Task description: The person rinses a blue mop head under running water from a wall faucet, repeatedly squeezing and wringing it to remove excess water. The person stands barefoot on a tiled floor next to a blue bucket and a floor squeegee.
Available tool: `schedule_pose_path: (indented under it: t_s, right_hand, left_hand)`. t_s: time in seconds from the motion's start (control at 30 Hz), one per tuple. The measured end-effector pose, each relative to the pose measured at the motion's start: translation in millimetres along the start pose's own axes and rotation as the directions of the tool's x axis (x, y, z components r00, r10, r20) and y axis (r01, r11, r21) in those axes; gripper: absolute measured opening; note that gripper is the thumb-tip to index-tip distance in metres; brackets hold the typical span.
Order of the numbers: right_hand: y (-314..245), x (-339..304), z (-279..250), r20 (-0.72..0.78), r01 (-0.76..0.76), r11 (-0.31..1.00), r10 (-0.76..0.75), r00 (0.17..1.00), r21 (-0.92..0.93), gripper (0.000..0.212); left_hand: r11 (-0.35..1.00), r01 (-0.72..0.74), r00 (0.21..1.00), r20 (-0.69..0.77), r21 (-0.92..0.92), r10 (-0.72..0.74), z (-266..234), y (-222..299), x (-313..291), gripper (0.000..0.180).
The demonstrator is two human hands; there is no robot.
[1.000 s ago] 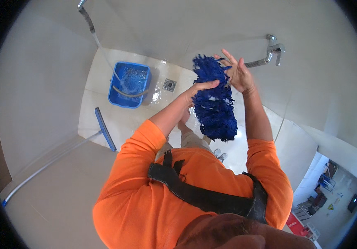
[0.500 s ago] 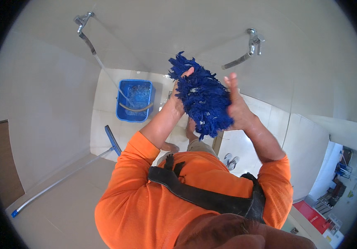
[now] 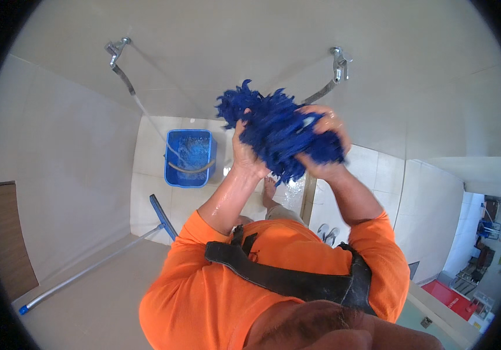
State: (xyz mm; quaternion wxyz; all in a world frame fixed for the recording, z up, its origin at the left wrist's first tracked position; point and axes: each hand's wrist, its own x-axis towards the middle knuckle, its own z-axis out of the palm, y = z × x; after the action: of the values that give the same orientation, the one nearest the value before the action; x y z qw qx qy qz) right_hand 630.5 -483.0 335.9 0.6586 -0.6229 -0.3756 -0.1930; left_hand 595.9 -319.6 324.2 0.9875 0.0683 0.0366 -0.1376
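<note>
Both of my hands grip a wet, shaggy blue mop head, bunched into a ball in front of my chest. My left hand clutches its left side from below. My right hand wraps over its right side, fingers pressed into the strands. My forearms look wet. Below the mop head, my bare foot stands on the wet tiled floor.
A blue bucket with water stands on the floor under a running wall tap. A second tap is on the wall at right. A mop frame with a long pole lies at left. Slippers lie at right.
The mop head went from hanging long between my raised hands to being bunched and squeezed tight in both hands. My view also shifted, bringing the bucket closer to centre.
</note>
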Motion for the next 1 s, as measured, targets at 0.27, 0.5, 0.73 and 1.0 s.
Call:
schedule_pose_path:
  t_s: [0.27, 0.5, 0.73, 1.0]
  right_hand:
    - [-4.1, -20.7, -20.3, -0.130, -0.444, 0.298, 0.920, 0.370, 0.845, 0.033]
    - [41.2, -98.0, -58.1, 0.423, -0.705, -0.035, 0.821, 0.383, 0.708, 0.034]
    - [65.3, -36.2, -46.9, 0.289, -0.987, -0.157, 0.944, -0.160, -0.032, 0.025]
    - [121.1, -25.0, -24.3, 0.269, -0.772, 0.005, 0.939, -0.215, -0.635, 0.056]
  left_hand:
    - [0.927, -0.110, 0.982, -0.102, 0.358, 0.156, -35.9, -14.9, -10.3, 0.039]
    - [-0.112, -0.686, 0.727, 0.675, 0.719, -0.125, -49.6, -42.2, -10.6, 0.041]
    - [-0.153, -0.857, 0.509, 0.763, 0.492, -0.399, -18.8, -55.3, 6.2, 0.033]
    - [-0.382, -0.730, 0.663, 0.449, 0.567, -0.599, -41.2, -86.3, 39.0, 0.020]
